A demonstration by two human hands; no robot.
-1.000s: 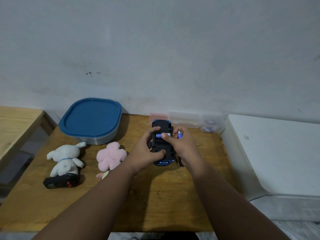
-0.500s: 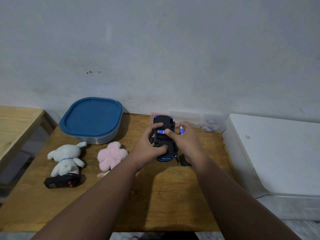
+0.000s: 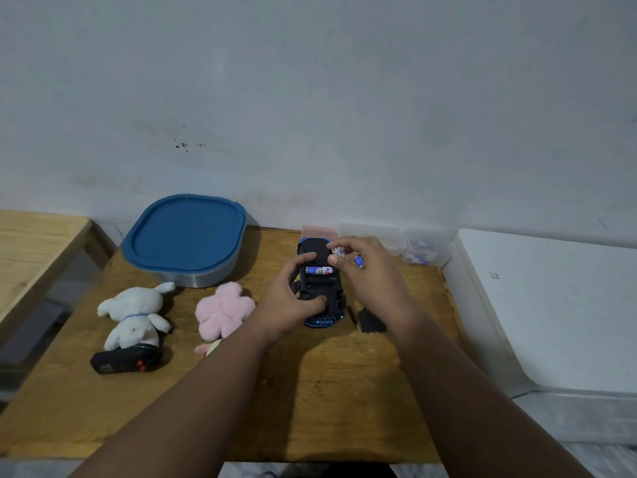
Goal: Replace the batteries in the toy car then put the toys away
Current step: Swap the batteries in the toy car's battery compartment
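On the wooden table, going from its left edge, a black remote control with red buttons lies near the front-left part, and a white plush rabbit rests right behind it, touching it. Towards the back-left corner sits a metal container with a blue lid, close to the wall. In front of it, nearer the middle, lies a pink plush toy.

At the middle of the table, towards the back edge, the toy car lies upside down, black underside up, blue trim showing at both ends. The left hand grips it from the left, thumb pressed on the underside, fingers curled around the far part. One battery lies crosswise in the open compartment.

The right hand hovers just right of the car, thumb and forefinger pinching a second battery above the compartment, while a third battery pokes out between its other fingers.

On the table beside the car's right flank lie a small screwdriver and a black cover piece, close together. Along the back-right edge stand clear plastic boxes; a pink item stands behind the car.
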